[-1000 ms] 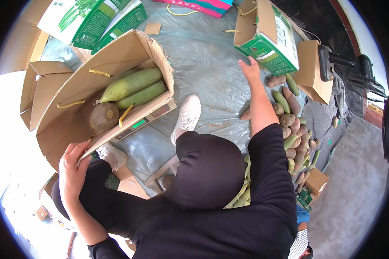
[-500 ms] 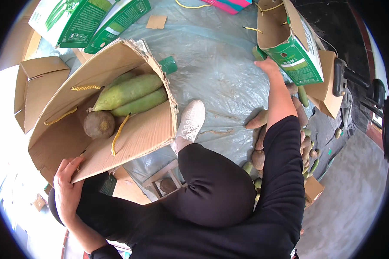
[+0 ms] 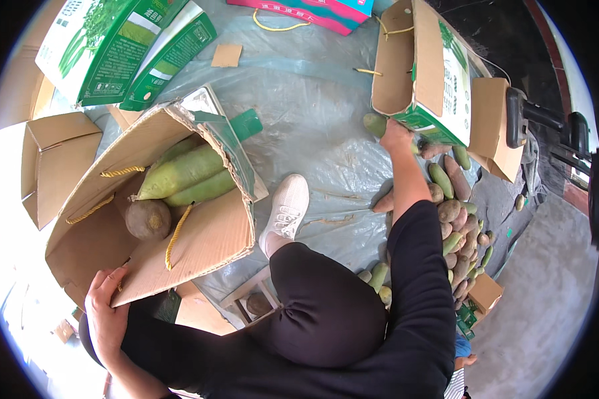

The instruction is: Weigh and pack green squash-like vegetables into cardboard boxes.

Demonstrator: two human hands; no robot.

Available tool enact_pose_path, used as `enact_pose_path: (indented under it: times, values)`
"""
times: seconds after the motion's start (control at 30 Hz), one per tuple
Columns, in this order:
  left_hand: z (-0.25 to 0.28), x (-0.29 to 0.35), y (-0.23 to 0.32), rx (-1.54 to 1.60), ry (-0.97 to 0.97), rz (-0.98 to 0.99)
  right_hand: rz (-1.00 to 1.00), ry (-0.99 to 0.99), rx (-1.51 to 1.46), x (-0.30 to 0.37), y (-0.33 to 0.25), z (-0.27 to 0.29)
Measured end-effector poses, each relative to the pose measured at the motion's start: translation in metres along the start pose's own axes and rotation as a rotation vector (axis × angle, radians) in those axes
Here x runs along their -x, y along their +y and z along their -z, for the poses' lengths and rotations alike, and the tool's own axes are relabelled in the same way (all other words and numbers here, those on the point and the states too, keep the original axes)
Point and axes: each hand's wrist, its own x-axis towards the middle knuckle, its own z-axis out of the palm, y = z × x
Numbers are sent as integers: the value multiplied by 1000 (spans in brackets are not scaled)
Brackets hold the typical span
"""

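Green radish (image 3: pixel 374 124), its rounded end showing, sits in the right hand (image 3: pixel 397 137) beside a green-and-white carton (image 3: pixel 454 86) at far right; the fingers look closed around it, though their tips are hidden. One second earlier that hand was spread and bare, so a pick-up appears under way. At left, the left hand (image 3: pixel 106 312) pinches the near rim of a corrugated cardboard carton (image 3: pixel 203 243) with twisted yellow rope handles (image 3: pixel 178 236), holding smooth, long radishes (image 3: pixel 183 174) and a rough, round brown root (image 3: pixel 148 219). Wrinkled plastic sheeting (image 3: pixel 313 120) lies between the cartons.
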Motion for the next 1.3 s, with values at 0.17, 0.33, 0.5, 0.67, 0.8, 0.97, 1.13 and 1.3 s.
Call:
enact_pose_path:
  times: [0.17,0.33,0.5,0.67,0.8,0.97,1.13,1.3]
  values:
    - [1,5,-2,1,6,22,30,-25,-147,48,-22,6]
    - [3,5,1,-8,-11,7,253,-325,-393,102,-53,28]
    - [2,8,0,-17,7,-31,330,-138,-713,94,-73,33]
    - [1,6,5,-15,-1,-18,196,-75,-725,20,-53,52]
    - [2,9,1,-26,-10,-16,169,-153,-662,16,-44,79]
    - [5,14,0,-32,0,-68,278,-70,-684,53,-58,67]
    - [9,27,-1,-18,4,-87,396,-104,-716,100,-75,70]
    - [11,39,-11,28,87,-199,504,-18,-1058,145,-62,117]
